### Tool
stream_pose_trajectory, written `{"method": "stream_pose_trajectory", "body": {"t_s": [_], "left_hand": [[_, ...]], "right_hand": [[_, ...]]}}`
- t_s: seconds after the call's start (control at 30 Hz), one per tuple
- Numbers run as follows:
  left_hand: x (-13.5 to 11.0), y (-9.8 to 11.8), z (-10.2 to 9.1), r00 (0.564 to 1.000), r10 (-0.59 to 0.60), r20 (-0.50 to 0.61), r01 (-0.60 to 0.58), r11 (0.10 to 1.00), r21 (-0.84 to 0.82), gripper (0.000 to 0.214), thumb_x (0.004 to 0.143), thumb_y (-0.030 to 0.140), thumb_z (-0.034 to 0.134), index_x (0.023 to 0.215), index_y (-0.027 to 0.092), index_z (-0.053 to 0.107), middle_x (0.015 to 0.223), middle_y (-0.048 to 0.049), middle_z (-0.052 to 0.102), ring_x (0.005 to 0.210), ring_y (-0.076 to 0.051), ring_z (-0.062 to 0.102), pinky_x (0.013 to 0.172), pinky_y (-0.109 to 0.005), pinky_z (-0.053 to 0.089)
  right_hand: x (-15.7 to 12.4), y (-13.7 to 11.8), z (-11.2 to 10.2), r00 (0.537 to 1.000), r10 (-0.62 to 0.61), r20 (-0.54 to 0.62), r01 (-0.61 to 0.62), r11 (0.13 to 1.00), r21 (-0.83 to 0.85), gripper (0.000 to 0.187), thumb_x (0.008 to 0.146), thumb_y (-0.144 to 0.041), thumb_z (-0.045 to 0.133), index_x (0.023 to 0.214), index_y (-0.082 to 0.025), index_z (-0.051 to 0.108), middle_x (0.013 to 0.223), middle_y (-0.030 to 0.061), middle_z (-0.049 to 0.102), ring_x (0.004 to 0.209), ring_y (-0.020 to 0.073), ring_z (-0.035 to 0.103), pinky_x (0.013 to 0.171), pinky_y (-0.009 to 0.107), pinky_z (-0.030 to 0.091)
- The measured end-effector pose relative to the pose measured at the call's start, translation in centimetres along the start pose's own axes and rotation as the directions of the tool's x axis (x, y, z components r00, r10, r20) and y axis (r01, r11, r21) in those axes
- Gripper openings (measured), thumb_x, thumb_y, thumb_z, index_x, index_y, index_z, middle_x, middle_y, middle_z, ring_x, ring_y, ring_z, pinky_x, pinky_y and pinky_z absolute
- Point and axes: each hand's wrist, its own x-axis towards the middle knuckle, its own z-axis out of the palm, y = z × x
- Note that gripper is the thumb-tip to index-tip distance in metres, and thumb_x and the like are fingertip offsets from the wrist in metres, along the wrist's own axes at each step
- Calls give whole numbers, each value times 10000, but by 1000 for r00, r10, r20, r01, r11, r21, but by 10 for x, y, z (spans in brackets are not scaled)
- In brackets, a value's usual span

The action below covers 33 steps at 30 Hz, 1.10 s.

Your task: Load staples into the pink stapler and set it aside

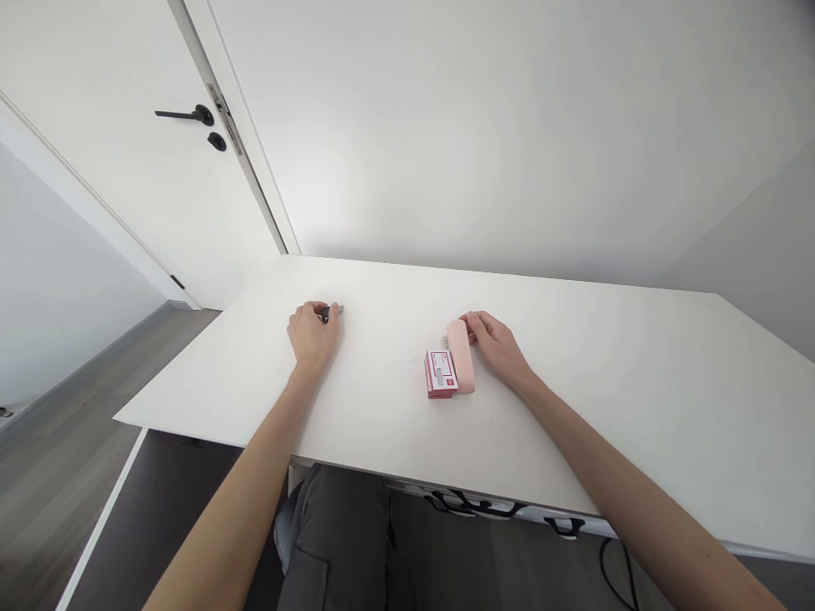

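My left hand [311, 334] rests on the white table [604, 399], its fingers curled round a small dark object [331, 312] with a metal tip that pokes out to the right. My right hand [493, 339] lies further right, fingers touching the far end of a pink stapler [462, 358] that lies flat on the table. A small red and white box [441, 374] sits against the stapler's left side.
A white wall stands behind the table. A white door with a black handle [189, 114] is at the back left. Black cables [471, 507] hang under the table's near edge. My legs in dark trousers [331, 535] are under the table.
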Motion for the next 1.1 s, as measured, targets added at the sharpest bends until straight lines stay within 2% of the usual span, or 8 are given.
{"method": "stream_pose_trajectory", "body": {"t_s": [0.1,0.17,0.27,0.43,0.53,0.6,0.83,1.1], "left_hand": [[-14,7,-6,997,55,-54,-53,998,35,341,972,465,601,1187,202,624,1329,-183,635,1338,-407,507,1147,-588,387],[-31,15,-11,971,225,-76,-224,974,21,358,987,450,586,1248,206,608,1390,-180,590,1373,-385,480,1181,-573,371],[-62,30,-19,847,518,118,-503,853,-138,330,1008,458,566,1271,261,585,1382,-112,623,1385,-316,513,1230,-529,356],[-105,56,-21,674,556,485,-379,825,-418,799,861,614,768,1514,310,421,1542,-107,550,1475,-329,473,1211,-508,414],[-117,67,-18,585,576,571,-361,815,-453,1092,744,625,878,1616,321,294,1535,-126,564,1458,-371,480,1191,-546,418],[-120,73,-16,559,584,589,-378,812,-445,1112,733,599,893,1624,312,293,1512,-136,581,1423,-392,507,1169,-568,424],[-119,70,-12,613,551,566,-354,832,-427,975,805,486,849,1606,313,321,1437,-110,634,1363,-355,563,1153,-540,435],[-90,28,-55,795,389,465,-270,914,-304,947,789,577,812,1562,271,358,1356,-115,678,1271,-320,654,1093,-486,500]], "right_hand": [[0,0,0,1000,-1,1,1,1000,3,490,1011,-698,469,1013,-268,703,1173,63,763,969,237,688,893,378,535],[0,0,1,1000,-2,1,2,1000,6,490,1011,-698,466,1012,-267,701,1177,63,762,962,235,686,891,376,535],[0,1,1,1000,-7,0,7,1000,4,488,1015,-692,463,1013,-267,702,1158,61,762,960,234,685,890,374,538],[0,1,1,1000,-9,-5,9,1000,12,500,1012,-698,465,1008,-260,705,1150,68,767,962,236,688,895,376,543],[1,1,1,1000,-20,-9,20,1000,14,516,1007,-713,463,1006,-256,702,1156,72,767,974,238,690,898,380,538],[1,1,1,1000,-21,-12,21,1000,5,528,1006,-720,459,1009,-251,702,1147,72,767,972,239,689,896,384,536],[1,0,0,1000,-13,-8,13,1000,3,517,1013,-705,462,1005,-245,697,1163,74,762,957,232,683,896,383,536],[-2,-1,-1,1000,17,5,-17,1000,-16,497,1023,-689,460,1046,-260,711,1180,64,756,977,230,687,915,376,528]]}}
